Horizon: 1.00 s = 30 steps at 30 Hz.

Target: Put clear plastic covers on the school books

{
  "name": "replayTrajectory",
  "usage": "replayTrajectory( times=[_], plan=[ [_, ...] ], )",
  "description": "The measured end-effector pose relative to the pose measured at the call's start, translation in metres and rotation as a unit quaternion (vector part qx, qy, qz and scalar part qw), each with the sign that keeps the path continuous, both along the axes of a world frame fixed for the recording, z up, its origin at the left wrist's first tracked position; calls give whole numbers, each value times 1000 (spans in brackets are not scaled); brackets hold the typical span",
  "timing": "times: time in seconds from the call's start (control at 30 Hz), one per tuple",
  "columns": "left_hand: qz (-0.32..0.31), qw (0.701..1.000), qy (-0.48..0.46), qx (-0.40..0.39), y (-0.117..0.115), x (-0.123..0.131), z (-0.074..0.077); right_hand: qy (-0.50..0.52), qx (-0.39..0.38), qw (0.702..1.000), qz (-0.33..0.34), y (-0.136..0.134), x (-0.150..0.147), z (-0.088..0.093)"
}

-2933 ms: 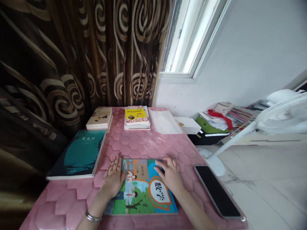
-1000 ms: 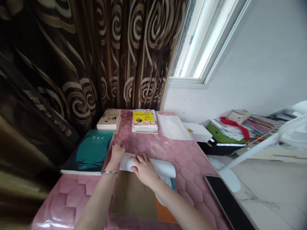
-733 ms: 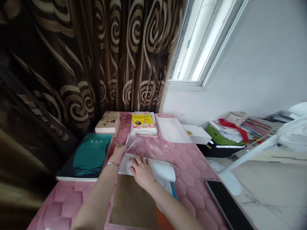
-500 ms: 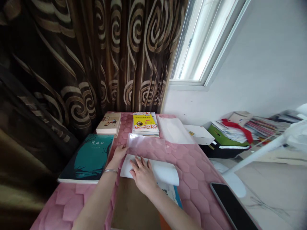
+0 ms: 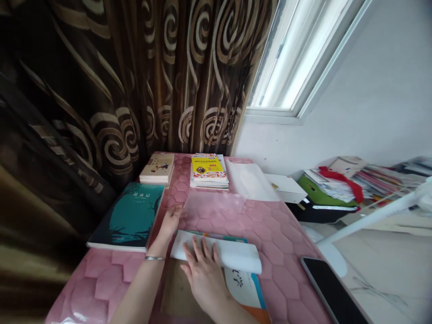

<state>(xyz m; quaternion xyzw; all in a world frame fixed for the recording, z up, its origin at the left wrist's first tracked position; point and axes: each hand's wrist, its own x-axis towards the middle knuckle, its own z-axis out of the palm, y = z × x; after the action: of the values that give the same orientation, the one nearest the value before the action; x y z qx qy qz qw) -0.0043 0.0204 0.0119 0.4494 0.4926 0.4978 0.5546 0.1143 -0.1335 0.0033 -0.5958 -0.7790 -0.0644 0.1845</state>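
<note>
My left hand [image 5: 171, 221] pinches the left edge of a clear plastic sheet [image 5: 216, 204], which lies across the pink quilted tabletop. My right hand [image 5: 204, 272] rests flat, fingers spread, on a curled white sheet [image 5: 241, 256]. That white sheet lies across a book with a white, blue and orange cover [image 5: 238, 283]. A brown, flat panel [image 5: 178, 285] shows to the left of the cover, partly behind my right hand; I cannot tell whether it belongs to the book. A teal book [image 5: 135, 218] lies left of my left hand.
At the back are tan books [image 5: 156, 168] and a stack with a yellow-covered book [image 5: 209, 168]. Another translucent sheet [image 5: 251, 180] lies beside a white box [image 5: 286, 186]. To the right are a phone [image 5: 332, 288], a white lamp arm [image 5: 367, 220] and a filled bin [image 5: 315, 191].
The white sheet and my right hand have come nearer to me, exposing the book's far edge and more of its cover. My left hand still pinches the clear sheet. The view has shifted slightly.
</note>
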Motion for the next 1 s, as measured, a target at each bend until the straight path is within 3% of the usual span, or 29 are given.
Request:
replayTrajectory(
  times=[0.13, 0.33, 0.47, 0.6, 0.73, 1.0],
  plan=[
    [-47, 997, 43, 52, 6, 4, 10, 35, -24, 999, 2, 1, 1, 17],
    [-81, 982, 140, 93, 20, 11, 20, 32, -26, 995, -87, 25, 11, 39],
    [-115, 986, 95, 80, 22, 7, 23, 32, -33, 992, -115, 41, 18, 50],
    [-160, 985, -60, 13, 14, 0, 22, 22, -35, 990, -132, 52, 28, 63],
    [-145, 982, -121, -11, 1, -3, 17, 35, -52, 992, -109, 59, 39, 63],
    [-140, 984, -106, 12, -21, -5, 22, 55, 17, 989, -138, 70, 48, 48]
  ],
)
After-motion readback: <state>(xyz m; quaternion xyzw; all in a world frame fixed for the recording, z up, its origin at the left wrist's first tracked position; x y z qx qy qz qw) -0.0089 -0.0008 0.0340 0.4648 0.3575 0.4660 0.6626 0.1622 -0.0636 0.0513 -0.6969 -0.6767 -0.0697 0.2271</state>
